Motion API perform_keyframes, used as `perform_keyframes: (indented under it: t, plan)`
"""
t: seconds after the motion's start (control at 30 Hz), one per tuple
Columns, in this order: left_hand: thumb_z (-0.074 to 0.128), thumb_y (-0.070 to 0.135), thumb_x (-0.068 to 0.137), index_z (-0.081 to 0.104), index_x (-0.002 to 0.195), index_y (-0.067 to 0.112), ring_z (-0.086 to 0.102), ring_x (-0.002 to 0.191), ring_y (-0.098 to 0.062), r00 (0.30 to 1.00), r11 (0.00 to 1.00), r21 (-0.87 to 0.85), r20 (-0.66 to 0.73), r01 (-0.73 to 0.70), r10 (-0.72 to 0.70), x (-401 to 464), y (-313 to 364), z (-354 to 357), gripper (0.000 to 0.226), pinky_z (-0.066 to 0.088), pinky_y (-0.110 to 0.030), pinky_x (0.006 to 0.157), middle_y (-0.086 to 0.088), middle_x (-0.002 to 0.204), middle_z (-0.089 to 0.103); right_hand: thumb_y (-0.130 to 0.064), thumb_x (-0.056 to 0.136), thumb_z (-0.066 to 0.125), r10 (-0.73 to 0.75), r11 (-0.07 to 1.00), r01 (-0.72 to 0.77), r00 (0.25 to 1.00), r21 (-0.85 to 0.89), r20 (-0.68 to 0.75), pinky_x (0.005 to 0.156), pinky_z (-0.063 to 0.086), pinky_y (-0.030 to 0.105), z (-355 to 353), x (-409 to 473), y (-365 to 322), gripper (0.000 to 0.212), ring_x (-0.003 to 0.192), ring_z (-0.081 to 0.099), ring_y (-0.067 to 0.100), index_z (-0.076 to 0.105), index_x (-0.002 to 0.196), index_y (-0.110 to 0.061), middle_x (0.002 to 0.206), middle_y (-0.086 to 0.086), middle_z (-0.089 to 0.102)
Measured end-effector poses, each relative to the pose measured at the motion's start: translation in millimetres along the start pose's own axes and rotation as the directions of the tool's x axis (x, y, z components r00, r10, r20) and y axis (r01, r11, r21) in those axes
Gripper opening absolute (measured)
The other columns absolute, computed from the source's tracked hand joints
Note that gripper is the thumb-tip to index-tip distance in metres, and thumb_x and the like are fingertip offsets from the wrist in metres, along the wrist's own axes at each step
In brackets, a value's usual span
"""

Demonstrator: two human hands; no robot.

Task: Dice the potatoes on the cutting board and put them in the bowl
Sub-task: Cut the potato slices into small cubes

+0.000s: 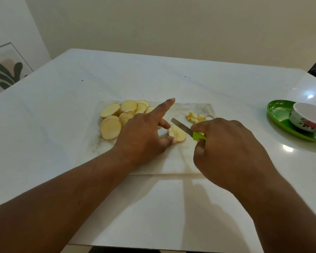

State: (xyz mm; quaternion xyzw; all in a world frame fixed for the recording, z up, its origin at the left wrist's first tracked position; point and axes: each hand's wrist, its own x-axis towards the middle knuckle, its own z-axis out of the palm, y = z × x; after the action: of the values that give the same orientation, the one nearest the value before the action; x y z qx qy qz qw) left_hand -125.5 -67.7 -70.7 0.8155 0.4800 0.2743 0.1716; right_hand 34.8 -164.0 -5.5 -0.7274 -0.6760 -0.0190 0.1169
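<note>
1. Hidden parts: the knife (187,130) shows only its blade and a short stretch of green handle; the rest of the handle lies under the right hand (224,148), whose fingers are curled round it.
2. The blade lies across the top of one potato slice (177,133); whether the edge has entered the slice cannot be told.
3. The left hand (144,132) steadies that slice between thumb and a bent finger, with the forefinger stretched out straight above the board. The remaining fingers are hidden behind the hand.
4. The pile of slices (120,115) sits at the far left of the cutting board (171,161); the left hand covers its right edge, so the count cannot be told.
5. A small heap of diced pieces (194,117) lies at the far right of the board, partly behind the right hand.
6. The bowl (308,117), white inside with a flower pattern, stands on a green tray (279,110) well apart to the right; both are cut off by the frame edge.
7. Surface: a white glossy table (62,125) with a few dark specks.
8. Room: plain beige wall; a framed leaf picture (5,70) at the left, partly cut off.
</note>
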Motion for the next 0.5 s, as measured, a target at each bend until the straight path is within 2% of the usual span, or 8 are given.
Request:
perform_keyframes:
  t: [0.07,0.13,0.3,0.4,0.5]
  plan:
    - [0.08,0.049,0.081,0.024,0.157,0.05,0.063,0.085,-0.002,1.0,1.0,0.02,-0.007,-0.008,0.008,-0.3,-0.5,0.3,0.095,0.057,-0.029,0.079,0.026,0.105,0.073,-0.025,0.083,0.052,-0.001,1.0,0.001,1.0,-0.015,0.0,0.054,0.026,0.014,0.8,0.9,-2.7,0.035,0.075,0.043,0.014,0.064,0.116,-0.032,0.109,-0.005,0.064]
    - [0.079,0.049,0.083,0.021,0.158,0.05,0.062,0.081,-0.003,1.0,0.999,0.035,-0.005,-0.007,0.007,0.4,-1.2,0.4,0.095,0.057,-0.029,0.078,0.027,0.102,0.073,-0.027,0.083,0.052,0.009,1.0,-0.009,1.0,-0.027,0.0,0.056,0.029,0.019,1.4,1.2,-5.6,0.037,0.076,0.044,0.015,0.063,0.118,-0.032,0.111,-0.004,0.063]
    - [0.079,0.042,0.085,0.009,0.159,0.052,0.059,0.072,0.001,0.999,0.998,0.064,0.041,-0.001,-0.002,2.2,-1.1,0.8,0.103,0.059,-0.029,0.075,0.025,0.095,0.073,-0.024,0.081,0.054,-0.001,0.999,0.003,1.0,-0.045,0.028,0.05,0.022,0.016,2.0,1.4,-12.6,0.035,0.069,0.04,0.014,0.063,0.114,-0.029,0.094,-0.004,0.054]
    - [0.08,0.037,0.086,0.006,0.159,0.052,0.057,0.069,0.004,0.998,0.999,0.053,0.06,-0.009,0.006,2.6,-1.5,0.4,0.105,0.059,-0.03,0.074,0.023,0.093,0.072,-0.022,0.081,0.057,-0.025,0.998,0.027,0.999,-0.049,0.039,0.048,0.022,0.017,0.4,0.5,-18.3,0.028,0.062,0.037,0.009,0.062,0.108,-0.028,0.085,-0.005,0.049]
    - [0.079,0.037,0.086,0.005,0.159,0.054,0.059,0.073,0.004,0.998,0.998,0.057,0.062,-0.015,0.011,2.6,-1.0,1.2,0.105,0.059,-0.031,0.074,0.023,0.089,0.072,-0.024,0.082,0.057,-0.044,0.998,0.046,0.997,-0.038,0.061,0.048,0.024,0.018,-1.6,-6.8,-19.1,0.026,0.061,0.037,0.006,0.059,0.107,-0.028,0.083,-0.007,0.047]
